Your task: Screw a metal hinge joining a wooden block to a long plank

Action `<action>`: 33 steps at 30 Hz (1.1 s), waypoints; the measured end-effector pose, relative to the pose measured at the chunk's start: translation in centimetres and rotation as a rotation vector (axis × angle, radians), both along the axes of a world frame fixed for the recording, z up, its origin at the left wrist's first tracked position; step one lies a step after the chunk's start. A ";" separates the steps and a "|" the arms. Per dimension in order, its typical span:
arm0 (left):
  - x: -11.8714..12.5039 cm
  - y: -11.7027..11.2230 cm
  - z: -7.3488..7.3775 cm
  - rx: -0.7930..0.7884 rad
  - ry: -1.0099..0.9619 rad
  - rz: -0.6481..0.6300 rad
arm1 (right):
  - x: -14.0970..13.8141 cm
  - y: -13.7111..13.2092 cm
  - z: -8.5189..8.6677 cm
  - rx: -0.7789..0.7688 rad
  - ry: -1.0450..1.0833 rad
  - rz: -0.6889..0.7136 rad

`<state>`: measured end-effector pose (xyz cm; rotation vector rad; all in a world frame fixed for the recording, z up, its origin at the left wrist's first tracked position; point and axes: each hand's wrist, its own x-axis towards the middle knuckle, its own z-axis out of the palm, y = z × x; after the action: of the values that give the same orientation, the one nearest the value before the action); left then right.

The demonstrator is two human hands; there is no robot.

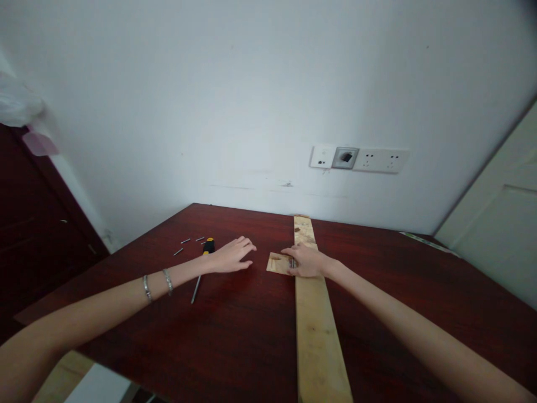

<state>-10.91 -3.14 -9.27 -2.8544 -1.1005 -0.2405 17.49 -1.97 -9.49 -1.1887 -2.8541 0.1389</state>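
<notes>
My left hand (232,256) hovers over or rests on the dark red table, fingers stretched out and holding nothing. Just left of it lies a screwdriver (208,246) with a yellow and black handle, its shaft partly hidden by my wrist. My right hand (308,260) is on a long wooden plank (319,330), fingers curled around a small metal piece (293,262) too covered to name. Beneath those fingertips, a small flat piece of wood (274,263) juts out to the left of the plank. Several screws (185,241) lie loose at the left, beyond the screwdriver.
The table (251,336) stands against a white wall with sockets and switches (361,159). The plank runs from the near edge to the wall. A white door (512,207) is at the right, dark furniture (37,212) with a plastic bag (17,101) at the left.
</notes>
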 end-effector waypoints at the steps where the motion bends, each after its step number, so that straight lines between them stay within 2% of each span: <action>1: 0.2 -0.3 -0.3 0.003 0.000 -0.013 | -0.1 0.0 -0.1 0.004 -0.006 -0.001; 5: 0.4 -0.8 -1.3 0.001 0.000 -0.026 | -0.5 0.1 -0.1 0.011 -0.035 -0.014; 9: 0.8 -0.7 -1.5 -0.029 0.007 -0.019 | -0.6 -0.1 0.5 0.003 -0.071 -0.019; 18: 4.5 0.8 -1.5 -0.220 -0.079 -0.017 | -0.5 -0.7 1.0 -0.003 -0.068 -0.051; 24: 6.5 2.3 -2.4 -0.370 -0.178 -0.043 | 0.3 -1.2 1.1 -0.009 0.018 -0.056; 29: 7.4 2.8 -2.9 -0.412 -0.226 -0.050 | 1.5 -1.5 1.1 -0.032 0.133 -0.090; 33: 7.5 3.1 -3.3 -0.404 -0.265 -0.062 | 2.6 -1.4 0.5 -0.063 0.242 -0.149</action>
<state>-3.42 -0.02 -12.61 -3.2929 -1.2287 -0.4614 20.09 -3.37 -9.04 -1.2921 -2.5620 0.3438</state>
